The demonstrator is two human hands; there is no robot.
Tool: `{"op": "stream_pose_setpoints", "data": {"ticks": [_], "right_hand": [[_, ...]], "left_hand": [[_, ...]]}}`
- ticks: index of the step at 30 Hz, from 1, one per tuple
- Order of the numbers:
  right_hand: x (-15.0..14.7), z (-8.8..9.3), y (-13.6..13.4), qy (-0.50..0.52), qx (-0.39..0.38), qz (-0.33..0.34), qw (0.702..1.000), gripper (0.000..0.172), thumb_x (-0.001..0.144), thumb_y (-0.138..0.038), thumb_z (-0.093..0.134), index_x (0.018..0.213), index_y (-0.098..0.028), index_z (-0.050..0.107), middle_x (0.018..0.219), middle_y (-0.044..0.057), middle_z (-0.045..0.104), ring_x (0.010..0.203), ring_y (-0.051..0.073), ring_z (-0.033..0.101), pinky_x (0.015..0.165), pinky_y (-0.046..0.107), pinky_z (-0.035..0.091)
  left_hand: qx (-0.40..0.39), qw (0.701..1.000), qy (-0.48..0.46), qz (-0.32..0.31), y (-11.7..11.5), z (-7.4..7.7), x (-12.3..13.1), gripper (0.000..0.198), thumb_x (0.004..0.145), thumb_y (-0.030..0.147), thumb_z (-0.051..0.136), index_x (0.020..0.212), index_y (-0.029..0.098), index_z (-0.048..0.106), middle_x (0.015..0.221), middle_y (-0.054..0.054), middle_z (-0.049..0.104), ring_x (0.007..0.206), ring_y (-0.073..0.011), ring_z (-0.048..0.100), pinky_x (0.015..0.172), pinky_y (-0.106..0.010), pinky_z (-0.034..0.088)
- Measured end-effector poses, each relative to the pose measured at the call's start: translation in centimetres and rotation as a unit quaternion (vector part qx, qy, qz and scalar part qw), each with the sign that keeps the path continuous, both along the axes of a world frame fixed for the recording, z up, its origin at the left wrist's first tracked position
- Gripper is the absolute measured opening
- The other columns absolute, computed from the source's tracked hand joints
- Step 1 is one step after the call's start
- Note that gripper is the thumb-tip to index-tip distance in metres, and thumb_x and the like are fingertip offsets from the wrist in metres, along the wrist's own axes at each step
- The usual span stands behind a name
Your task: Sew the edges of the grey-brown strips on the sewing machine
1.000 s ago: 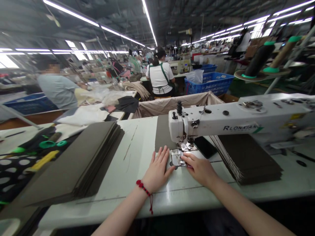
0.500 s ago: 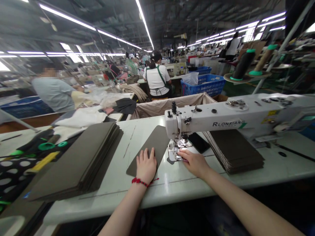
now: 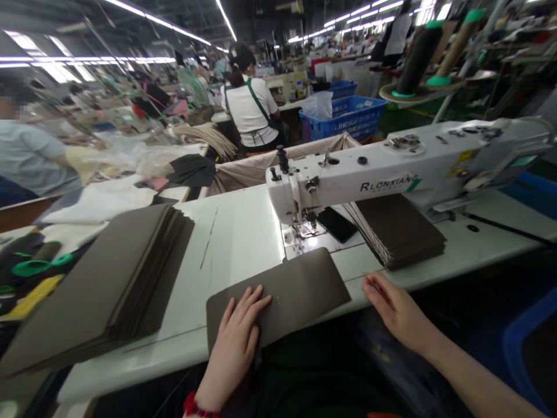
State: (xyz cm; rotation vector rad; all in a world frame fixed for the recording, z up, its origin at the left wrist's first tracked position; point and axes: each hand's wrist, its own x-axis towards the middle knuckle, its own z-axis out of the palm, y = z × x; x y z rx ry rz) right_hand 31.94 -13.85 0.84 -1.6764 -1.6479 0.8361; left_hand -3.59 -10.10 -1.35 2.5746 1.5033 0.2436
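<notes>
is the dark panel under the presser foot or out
Out: the dark panel sits clear of the presser foot, under the left hand.

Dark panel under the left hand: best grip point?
Take the dark panel by its near long edge, right of the left hand, coming from the person's side, thumb on top, fingers beneath. It is a thin, flat sheet lying on the table, so there is little to pinch from above, and that edge appears to reach the table's front edge.

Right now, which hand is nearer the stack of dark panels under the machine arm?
Right hand, in front of the stack, not touching it. Left hand is farther, lying on the single dark panel.
</notes>
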Motion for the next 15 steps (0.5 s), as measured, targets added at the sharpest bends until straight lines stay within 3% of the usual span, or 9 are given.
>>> {"op": "stream_pose_setpoints", "data": {"ticks": [3,6,10,15], "right_hand": [[-0.6,-1.8,-3.4,0.03,-0.053,0.013,0.998,0.026,0.098,-0.043,0.036,0.09,-0.024,0.052,0.08,0.002,0.063,0.077,0.018,0.062,0.069,0.028,0.046],[-1.9,-3.8,-5.0,0.034,-0.115,0.028,0.992,0.023,0.096,-0.043,0.042,0.088,-0.025,0.052,0.076,-0.001,0.063,0.071,0.018,0.062,0.064,0.027,0.045],[-2.8,-5.3,-4.9,-0.018,-0.101,-0.023,0.994,0.022,0.097,-0.041,0.041,0.086,-0.024,0.05,0.073,0.0,0.064,0.069,0.02,0.063,0.061,0.028,0.041],[-2.4,-5.4,-4.3,-0.066,-0.06,-0.035,0.995,0.021,0.098,-0.04,0.04,0.086,-0.024,0.048,0.072,0.001,0.065,0.069,0.021,0.065,0.059,0.029,0.038]], "left_hand": [[0.016,1.0,-0.004,-0.005,1.0,0.0,1.2,0.048,0.092,0.011,0.036,0.135,0.03,0.045,0.152,-0.001,0.035,0.142,-0.0213,0.027,0.116,-0.053,0.02],[0.032,0.999,-0.002,-0.003,1.3,-0.1,1.7,0.042,0.094,0.017,0.038,0.133,0.03,0.047,0.151,-0.001,0.037,0.141,-0.0217,0.028,0.116,-0.053,0.021],[0.035,0.999,0.002,-0.011,1.2,-0.1,1.6,0.041,0.096,0.021,0.038,0.136,0.031,0.043,0.152,-0.001,0.035,0.141,-0.0218,0.029,0.116,-0.052,0.022],[0.038,0.999,0.011,-0.017,1.3,-0.3,1.4,0.04,0.097,0.023,0.037,0.136,0.03,0.042,0.152,-0.001,0.035,0.142,-0.0211,0.028,0.116,-0.052,0.02]]}}
